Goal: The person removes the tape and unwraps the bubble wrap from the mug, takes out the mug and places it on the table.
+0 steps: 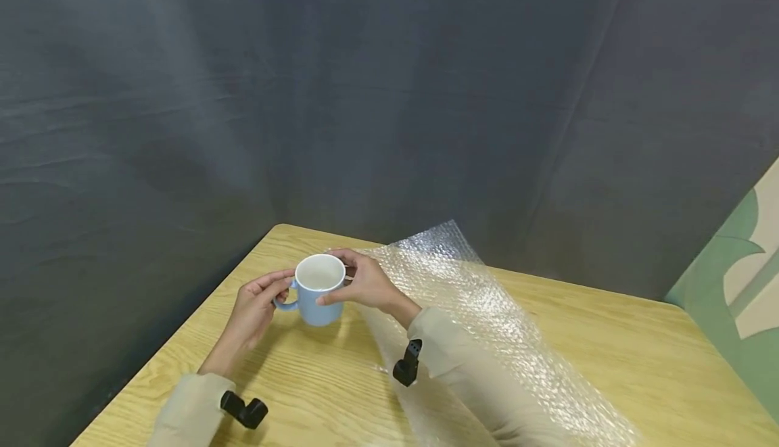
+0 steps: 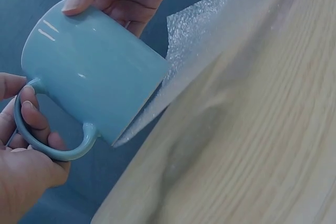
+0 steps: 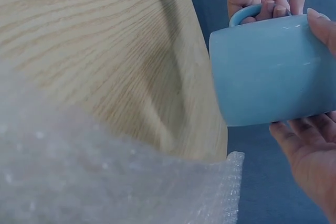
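Observation:
A light blue mug [image 1: 320, 308] with a white inside is held upright above the wooden table. My left hand [image 1: 252, 312] grips its handle [image 2: 58, 153], fingers curled through the loop. From the other side my right hand [image 1: 371, 286] holds the mug near its rim, thumb on the near wall and fingers behind. In the right wrist view the right hand's fingers [image 3: 310, 145] touch the mug's side. A sheet of bubble wrap [image 1: 481, 298] lies to the right, partly beneath my right forearm.
The wooden table [image 1: 615, 339] reaches a dark curtain [image 1: 389, 109] at the back and left. One end of the bubble wrap sticks up past the table's far edge. A green and beige patterned surface [image 1: 742, 278] stands at the far right.

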Action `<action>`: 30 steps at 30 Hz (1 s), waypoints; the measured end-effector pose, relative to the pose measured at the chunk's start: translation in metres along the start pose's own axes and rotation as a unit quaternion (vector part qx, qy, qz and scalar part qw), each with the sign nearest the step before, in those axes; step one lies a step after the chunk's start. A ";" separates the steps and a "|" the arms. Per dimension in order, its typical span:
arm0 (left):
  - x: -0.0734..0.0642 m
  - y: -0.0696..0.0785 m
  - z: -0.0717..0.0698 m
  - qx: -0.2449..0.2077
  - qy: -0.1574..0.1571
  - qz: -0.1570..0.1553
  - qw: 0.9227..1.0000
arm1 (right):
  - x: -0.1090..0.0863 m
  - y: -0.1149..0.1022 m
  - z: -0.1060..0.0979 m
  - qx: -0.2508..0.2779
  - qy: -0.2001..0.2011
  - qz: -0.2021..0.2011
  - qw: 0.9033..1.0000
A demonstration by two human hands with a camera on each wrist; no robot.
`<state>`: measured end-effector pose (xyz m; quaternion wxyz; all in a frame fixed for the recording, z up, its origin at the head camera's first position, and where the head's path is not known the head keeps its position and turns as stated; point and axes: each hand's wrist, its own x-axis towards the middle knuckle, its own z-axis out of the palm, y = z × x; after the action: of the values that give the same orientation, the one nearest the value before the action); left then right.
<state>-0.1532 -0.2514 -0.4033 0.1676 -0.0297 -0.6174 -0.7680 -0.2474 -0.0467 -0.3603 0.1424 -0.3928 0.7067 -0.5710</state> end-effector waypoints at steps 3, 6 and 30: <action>0.002 -0.005 -0.002 0.006 0.009 -0.004 1.000 | -0.005 -0.008 0.000 -0.002 -0.002 0.007 1.000; 0.003 -0.009 -0.003 0.008 0.018 -0.005 1.000 | -0.005 -0.008 0.001 -0.011 -0.005 0.007 1.000; 0.006 -0.033 -0.014 -0.005 0.045 -0.013 0.999 | 0.017 0.047 0.012 -0.043 0.013 0.029 0.999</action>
<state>-0.1659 -0.2605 -0.4357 0.1845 0.0121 -0.6056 -0.7740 -0.2690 -0.0657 -0.4029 0.1327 -0.3706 0.7436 -0.5404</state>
